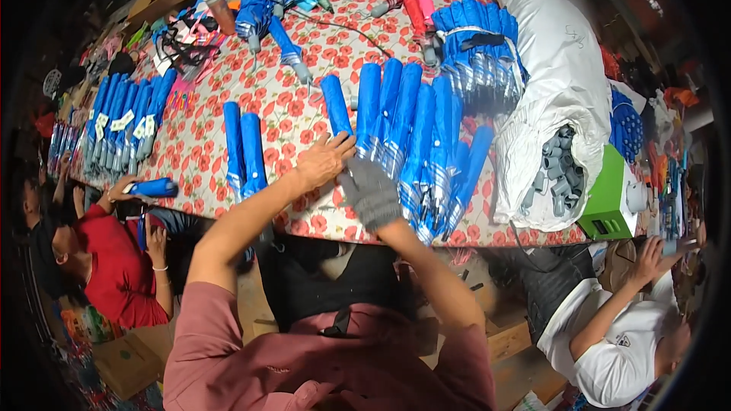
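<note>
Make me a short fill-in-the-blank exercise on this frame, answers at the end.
1. The right hand wears a ____.
2. The folded umbrella nearest the left hand is ____ in color.
3. The tablecloth is printed with ____ flowers.
4. In the picture, the green box lies to the ____ of the open white sack.

Missing words: glove; blue; red; right.

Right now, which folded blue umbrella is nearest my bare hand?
The single blue umbrella at your left hand, lying between the pair further left and the larger group.
</note>
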The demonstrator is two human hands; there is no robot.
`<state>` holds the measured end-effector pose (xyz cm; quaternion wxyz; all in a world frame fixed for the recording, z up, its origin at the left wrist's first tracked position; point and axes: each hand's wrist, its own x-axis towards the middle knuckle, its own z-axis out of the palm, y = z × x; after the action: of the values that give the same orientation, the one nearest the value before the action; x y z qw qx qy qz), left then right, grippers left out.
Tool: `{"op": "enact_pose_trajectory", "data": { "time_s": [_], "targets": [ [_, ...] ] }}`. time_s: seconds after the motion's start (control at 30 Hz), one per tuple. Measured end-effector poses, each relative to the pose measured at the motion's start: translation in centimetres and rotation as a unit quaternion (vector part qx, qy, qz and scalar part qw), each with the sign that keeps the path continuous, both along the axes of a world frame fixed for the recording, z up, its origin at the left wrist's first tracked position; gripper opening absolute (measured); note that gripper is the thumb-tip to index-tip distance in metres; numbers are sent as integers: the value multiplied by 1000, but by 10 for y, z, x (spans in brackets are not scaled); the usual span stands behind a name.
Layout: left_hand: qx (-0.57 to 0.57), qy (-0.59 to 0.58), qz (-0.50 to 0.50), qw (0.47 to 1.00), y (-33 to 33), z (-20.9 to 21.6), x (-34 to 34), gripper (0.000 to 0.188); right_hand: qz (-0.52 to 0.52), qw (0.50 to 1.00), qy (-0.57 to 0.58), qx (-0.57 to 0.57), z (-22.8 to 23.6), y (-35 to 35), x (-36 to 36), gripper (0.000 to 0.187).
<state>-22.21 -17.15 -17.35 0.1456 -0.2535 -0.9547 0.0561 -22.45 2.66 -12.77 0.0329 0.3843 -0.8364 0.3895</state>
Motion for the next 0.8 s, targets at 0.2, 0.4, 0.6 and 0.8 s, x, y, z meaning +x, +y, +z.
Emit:
{"op": "enact_pose_trajectory", "data": {
  "time_s": [0.2, 0.4, 0.6, 0.8],
  "targets": [
    [0, -23, -28, 999, 8, -13, -28, 18, -57, 937, 236, 252, -18, -95, -160, 24],
    [28, -38, -13, 999, -7, -8, 8, 13, -32, 921, 213, 325, -37, -119, -177, 27],
    [60, -50, -48, 996, -15, 28, 39, 11, -16, 921, 190, 341, -30, -109, -178, 36],
    [121, 29, -96, 988, 4, 72, 71, 13, -244, 858, -296, -342, 28, -55, -106, 33]
  ]
}}
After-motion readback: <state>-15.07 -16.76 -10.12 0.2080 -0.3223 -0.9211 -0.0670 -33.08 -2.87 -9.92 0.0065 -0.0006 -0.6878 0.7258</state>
